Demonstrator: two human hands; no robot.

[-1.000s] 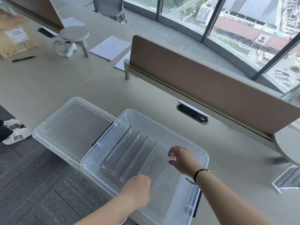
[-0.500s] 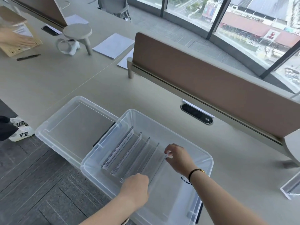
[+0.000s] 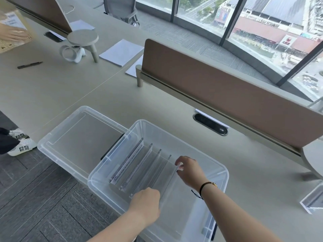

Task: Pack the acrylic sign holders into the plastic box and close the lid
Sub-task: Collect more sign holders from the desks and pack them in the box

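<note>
You see the clear plastic box [image 3: 218, 173] open on the table edge, five acrylic sign holders [image 3: 139, 165] upright inside, its lid [image 3: 57, 145] lying just left.

From my remote seat I see a long beige desk [image 3: 52, 88] with a brown divider panel [image 3: 227, 89] standing along it. A black oval cable port [image 3: 210, 126] sits below the panel. Farther off lie a stack of white paper [image 3: 121, 52], a black pen [image 3: 29, 65], a roll of clear tape [image 3: 68, 52] and a small round grey stand [image 3: 83, 37]. White sneakers [image 3: 21, 145] rest on the dark floor at left.
</note>
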